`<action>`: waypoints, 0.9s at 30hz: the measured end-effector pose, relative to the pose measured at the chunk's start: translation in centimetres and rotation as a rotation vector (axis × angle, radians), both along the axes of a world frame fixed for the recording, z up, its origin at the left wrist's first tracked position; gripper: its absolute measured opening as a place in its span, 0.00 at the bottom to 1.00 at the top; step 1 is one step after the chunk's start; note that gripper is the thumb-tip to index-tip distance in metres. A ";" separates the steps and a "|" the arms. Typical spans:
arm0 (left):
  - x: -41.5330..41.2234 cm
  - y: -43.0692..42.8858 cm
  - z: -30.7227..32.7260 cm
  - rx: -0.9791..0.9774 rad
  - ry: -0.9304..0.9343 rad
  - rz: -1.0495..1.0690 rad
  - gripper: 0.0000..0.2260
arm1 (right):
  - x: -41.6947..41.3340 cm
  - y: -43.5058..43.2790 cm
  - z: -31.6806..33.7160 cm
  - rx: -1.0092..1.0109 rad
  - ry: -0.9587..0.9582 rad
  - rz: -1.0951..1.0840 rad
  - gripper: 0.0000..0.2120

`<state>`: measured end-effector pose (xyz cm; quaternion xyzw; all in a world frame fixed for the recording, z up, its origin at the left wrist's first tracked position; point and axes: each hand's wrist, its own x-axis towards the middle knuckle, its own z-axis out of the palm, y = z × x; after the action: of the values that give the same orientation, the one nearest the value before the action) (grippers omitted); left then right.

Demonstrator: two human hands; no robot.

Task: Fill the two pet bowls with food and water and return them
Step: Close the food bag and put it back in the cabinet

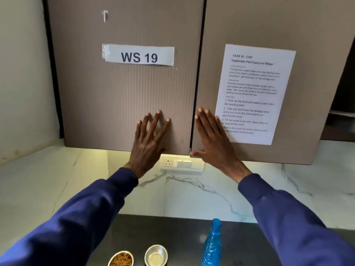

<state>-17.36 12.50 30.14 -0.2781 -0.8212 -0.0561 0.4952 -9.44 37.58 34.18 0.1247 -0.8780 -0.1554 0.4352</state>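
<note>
Left hand [148, 143] and right hand [215, 143] flat, fingers spread, holding nothing, pressed on cabinet doors [123, 93]. On dark counter [182, 231] below: bowl with brown food [121, 259], metal bowl [156, 255] beside, perhaps with water, blue bottle [212, 244] near.

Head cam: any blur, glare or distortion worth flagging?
Head view: "WS 19" label reads sharp; the task sheet is soft, its small print barely legible. Wide-angle bend tilts the cabinet doors. Under-cabinet light glows warm above the switch panel; a glare spot sits on the dark counter.
</note>
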 end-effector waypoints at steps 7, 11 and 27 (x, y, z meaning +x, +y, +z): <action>-0.8 0.2 0.3 0.016 0.006 -0.035 0.40 | -2.7 1.1 0.1 0.037 0.086 0.000 0.55; -0.4 0.1 -1.4 0.028 -0.060 -0.032 0.35 | -2.5 1.1 -2.4 -0.001 0.025 0.049 0.47; 9.7 0.6 -27.1 0.777 -0.791 0.004 0.07 | 2.3 8.7 -30.1 -1.121 -0.226 0.387 0.19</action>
<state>-7.64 13.10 3.01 -0.0312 -0.8640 -0.4541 0.2151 -7.16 46.28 4.10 0.0495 -0.8283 0.4272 0.3591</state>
